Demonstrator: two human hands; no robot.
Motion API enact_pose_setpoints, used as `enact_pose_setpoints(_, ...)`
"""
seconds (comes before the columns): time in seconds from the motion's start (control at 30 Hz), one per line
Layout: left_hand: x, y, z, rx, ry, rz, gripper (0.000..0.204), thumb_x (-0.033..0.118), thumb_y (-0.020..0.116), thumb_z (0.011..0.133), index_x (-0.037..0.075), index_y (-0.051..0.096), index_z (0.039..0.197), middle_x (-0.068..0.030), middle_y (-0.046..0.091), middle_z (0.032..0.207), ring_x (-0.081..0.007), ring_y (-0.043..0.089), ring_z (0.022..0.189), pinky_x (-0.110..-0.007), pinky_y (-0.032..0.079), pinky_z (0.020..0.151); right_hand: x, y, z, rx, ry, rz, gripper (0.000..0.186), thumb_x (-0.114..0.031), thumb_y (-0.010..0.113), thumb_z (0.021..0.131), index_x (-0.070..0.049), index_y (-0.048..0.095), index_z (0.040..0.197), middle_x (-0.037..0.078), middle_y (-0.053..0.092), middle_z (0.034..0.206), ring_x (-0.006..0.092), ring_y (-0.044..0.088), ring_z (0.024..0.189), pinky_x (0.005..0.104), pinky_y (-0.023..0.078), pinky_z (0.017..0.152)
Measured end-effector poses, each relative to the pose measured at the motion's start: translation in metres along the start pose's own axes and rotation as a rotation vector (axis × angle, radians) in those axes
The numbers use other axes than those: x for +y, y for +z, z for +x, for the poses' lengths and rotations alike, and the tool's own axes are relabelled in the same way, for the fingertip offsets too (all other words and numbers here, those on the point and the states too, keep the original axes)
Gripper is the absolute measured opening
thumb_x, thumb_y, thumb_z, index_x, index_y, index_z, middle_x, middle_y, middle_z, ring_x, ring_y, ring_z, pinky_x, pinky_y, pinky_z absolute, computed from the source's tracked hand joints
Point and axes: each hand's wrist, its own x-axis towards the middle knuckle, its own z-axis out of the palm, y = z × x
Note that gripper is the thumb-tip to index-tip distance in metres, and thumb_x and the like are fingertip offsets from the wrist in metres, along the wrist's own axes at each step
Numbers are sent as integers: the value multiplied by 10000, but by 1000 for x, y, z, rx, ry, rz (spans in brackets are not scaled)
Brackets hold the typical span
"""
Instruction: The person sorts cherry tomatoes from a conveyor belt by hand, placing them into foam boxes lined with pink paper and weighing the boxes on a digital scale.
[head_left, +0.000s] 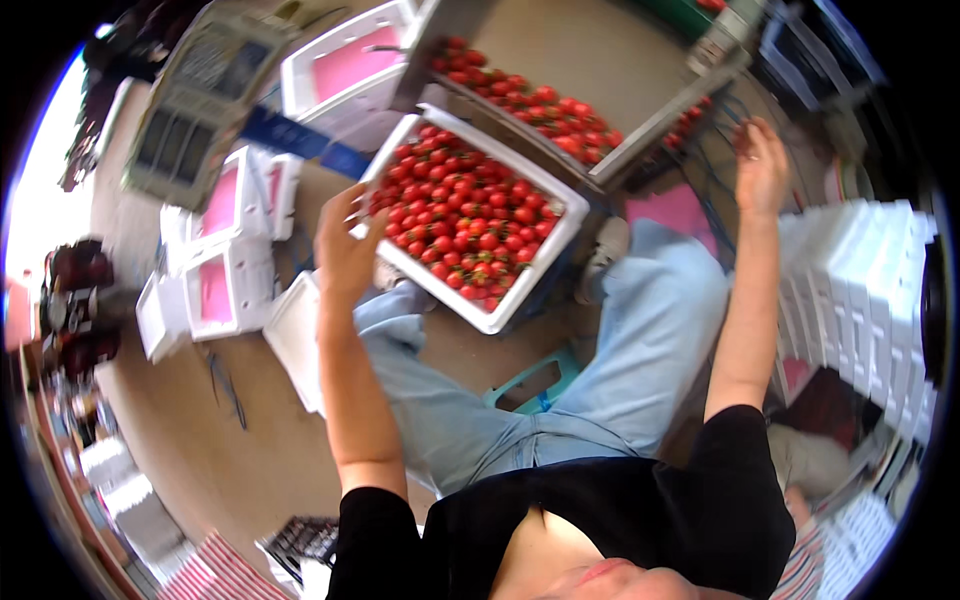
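Cherry tomatoes (470, 212) fill the white foam box (532, 267) right in front of the person's knees, pretty much corner to corner. More of them are lying in the big tray (565, 55) just past the box, bunched along its near edge. Left hand (346, 243) is at the box's left corner, fingers parted and thumb out wide, nothing in it that I can see; can't tell if it's touching the rim. Right hand (762, 165) is up beyond the tray's right edge, fingers half curled, too blurry to tell if it's got anything.
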Motion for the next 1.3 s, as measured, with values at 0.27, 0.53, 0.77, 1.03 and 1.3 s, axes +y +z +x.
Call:
enact_pose_setpoints(0.27, 45, 16, 13, -267, -167, -216, 433, 111, 657, 909, -19, 544, 1306, -129, 612, 1246, -223, 569, 1176, -358, 431, 1017, 194, -246, -98, 96, 571, -838, 154, -164, 669, 850, -12, 669, 866, 78, 659, 748, 152, 615, 686, 307, 481, 617)
enact_pose_setpoints(0.53, 33, 7, 47, -409, -152, 73, 471, 90, 681, 855, -14, 565, 1300, -126, 625, 1248, -224, 579, 1176, -355, 429, 1026, 354, -273, -74, -243, 382, -1576, 283, -249, 577, 889, -7, 685, 987, 204, 692, 880, 359, 671, 868, 427, 522, 768)
enact_pose_setpoints(0.77, 51, 15, 66, -481, -145, 138, 483, 225, 726, 872, 46, 564, 1290, -186, 599, 1246, -347, 572, 1167, -416, 450, 986, 427, -225, -59, -513, 397, -1665, 292, -260, 575, 891, -9, 683, 991, 204, 692, 891, 363, 669, 868, 435, 516, 768)
enact_pose_setpoints(1.03, 48, 28, 51, -550, -101, 80, 496, 267, 681, 892, 18, 513, 1286, -188, 558, 1207, -358, 567, 1115, -428, 464, 947, 422, -226, -22, -581, 386, -1756, 303, -274, 573, 893, -10, 682, 995, 204, 692, 903, 367, 667, 868, 443, 510, 768)
enact_pose_setpoints(1.3, 47, 23, 40, -546, -96, 78, 496, 273, 695, 877, 26, 526, 1272, -189, 560, 1189, -357, 582, 1071, -426, 478, 919, 401, -235, -40, -578, 403, -1746, 313, -287, 571, 895, -12, 681, 999, 204, 693, 915, 370, 664, 869, 451, 504, 768)
